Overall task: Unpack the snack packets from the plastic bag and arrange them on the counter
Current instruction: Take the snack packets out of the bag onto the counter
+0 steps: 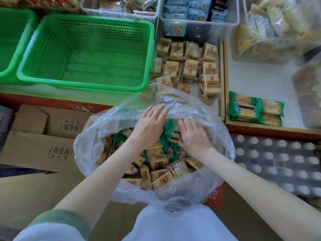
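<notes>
Left hand (149, 123) lies flat on the far fold of the clear plastic bag (86, 140), fingers straight and together. Right hand (193, 137) is just beside it, fingertips bent down among the packets under that fold; whether they grip one, cannot tell. Far left: cardboard boxes (43, 136) below the counter edge. Green perforated basket (86, 49) stands on the counter (260, 75), left of centre. Centre: bag mouth wide, holding a loose heap of tan and green snack packets (161, 171). Beyond the bag, tan packets (189, 66) sit in rough rows on the counter. Right of a wooden divider (224, 75), a few green-wrapped packets (251, 110) lie stacked. Lower right: shrink-wrapped bottles (278, 162).
</notes>
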